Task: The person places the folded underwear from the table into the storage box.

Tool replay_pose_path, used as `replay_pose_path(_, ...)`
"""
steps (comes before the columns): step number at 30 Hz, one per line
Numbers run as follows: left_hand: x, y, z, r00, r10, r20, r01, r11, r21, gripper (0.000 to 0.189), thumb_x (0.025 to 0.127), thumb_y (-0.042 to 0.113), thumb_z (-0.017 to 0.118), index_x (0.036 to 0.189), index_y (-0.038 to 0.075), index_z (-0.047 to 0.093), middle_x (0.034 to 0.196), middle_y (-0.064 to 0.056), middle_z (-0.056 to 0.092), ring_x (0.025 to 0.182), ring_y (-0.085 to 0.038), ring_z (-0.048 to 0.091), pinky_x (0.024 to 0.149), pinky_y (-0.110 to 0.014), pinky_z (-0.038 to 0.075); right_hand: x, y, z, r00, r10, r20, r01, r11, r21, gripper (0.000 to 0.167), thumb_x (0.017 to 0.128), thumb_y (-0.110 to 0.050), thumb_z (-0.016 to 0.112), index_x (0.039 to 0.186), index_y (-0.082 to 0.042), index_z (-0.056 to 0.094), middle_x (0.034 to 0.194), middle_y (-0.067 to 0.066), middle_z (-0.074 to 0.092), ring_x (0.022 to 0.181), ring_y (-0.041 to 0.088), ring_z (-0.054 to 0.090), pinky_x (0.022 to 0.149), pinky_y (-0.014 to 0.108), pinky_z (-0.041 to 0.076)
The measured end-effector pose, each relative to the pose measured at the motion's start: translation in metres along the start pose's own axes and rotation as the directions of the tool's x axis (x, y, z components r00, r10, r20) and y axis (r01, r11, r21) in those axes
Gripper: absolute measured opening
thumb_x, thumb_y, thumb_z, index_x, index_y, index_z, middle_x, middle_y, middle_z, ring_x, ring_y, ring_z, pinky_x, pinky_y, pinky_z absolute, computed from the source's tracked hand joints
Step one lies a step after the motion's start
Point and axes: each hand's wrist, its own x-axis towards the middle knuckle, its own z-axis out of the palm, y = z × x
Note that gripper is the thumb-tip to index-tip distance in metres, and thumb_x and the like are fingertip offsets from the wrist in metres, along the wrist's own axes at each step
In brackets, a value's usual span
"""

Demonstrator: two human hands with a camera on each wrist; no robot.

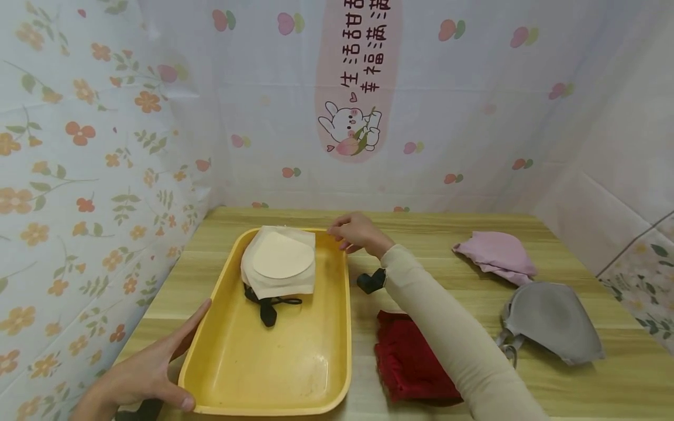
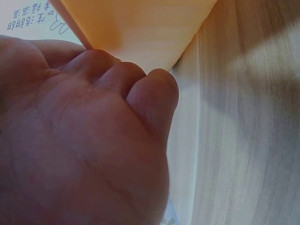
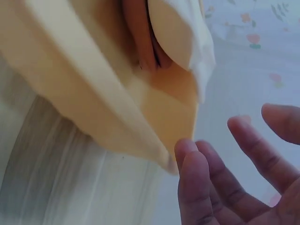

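Note:
A yellow tray (image 1: 274,410) sits on the wooden table. My left hand (image 1: 144,365) touches its near left corner from outside, thumb by the front wall and fingers along the left wall. In the left wrist view, fingertips meet the outer side of the tray (image 2: 140,28). At the far right corner is my right hand (image 1: 358,231), its fingers loosely bent and spread; the right wrist view shows nothing held. Inside the tray's far left part lies a cream cloth item (image 1: 281,257) with an oval panel, and a black strap (image 1: 268,316) sticks out below it.
Right of the tray are a dark red cloth item (image 1: 416,362), partly behind my right sleeve (image 1: 447,327), and a small black piece (image 1: 370,282). Farther right lie a pink cloth (image 1: 497,254) and a grey cloth item (image 1: 553,321) with straps. Another dark piece (image 1: 139,411) shows below my left hand.

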Motion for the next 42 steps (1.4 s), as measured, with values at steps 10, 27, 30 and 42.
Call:
replay_pose_path(10,0.004,0.021,0.0,0.998,-0.054,0.028,0.055,0.998,-0.041,0.115,0.086,0.039,0.079,0.162,0.032,-0.006,0.172,-0.004,-0.003,0.145,0.015,0.022,0.103,-0.011,0.035,-0.027,0.007,-0.027,0.956,-0.121,0.267,0.17,0.971,-0.166,0.029,0.101,-0.024,0.06,0.125,-0.012,0.068,0.121,0.019,0.067,0.086,0.019,0.068,0.076,0.034,0.06)
replay_pose_path(27,0.004,0.01,0.001,1.0,-0.017,0.02,0.018,0.998,-0.061,0.112,0.087,0.04,0.077,0.163,0.03,-0.006,0.172,-0.003,-0.003,0.146,0.012,0.022,0.103,-0.012,0.036,-0.073,0.039,-0.059,0.873,-0.218,0.437,0.363,0.888,-0.282,0.025,0.099,-0.017,0.063,0.123,-0.013,0.069,0.112,0.014,0.07,0.095,0.016,0.069,0.075,0.034,0.059)
replay_pose_path(30,0.004,0.011,0.001,1.0,-0.017,0.022,0.018,0.997,-0.069,0.112,0.087,0.04,0.077,0.163,0.03,-0.006,0.172,-0.005,-0.004,0.146,0.013,0.022,0.103,-0.011,0.036,-0.081,0.054,-0.069,0.865,-0.243,0.439,0.393,0.872,-0.292,0.025,0.098,-0.015,0.064,0.122,-0.012,0.069,0.109,0.012,0.071,0.097,0.017,0.069,0.075,0.032,0.058)
replay_pose_path(42,0.003,0.013,0.002,1.0,-0.006,0.023,0.007,0.999,-0.052,0.113,0.087,0.039,0.077,0.163,0.029,-0.006,0.171,-0.007,-0.003,0.146,0.013,0.022,0.104,-0.011,0.035,-0.114,0.107,-0.1,0.871,-0.198,0.449,0.348,0.895,-0.281,0.033,0.093,-0.019,0.071,0.123,-0.007,0.069,0.124,0.021,0.068,0.11,0.041,0.065,0.085,0.029,0.056)
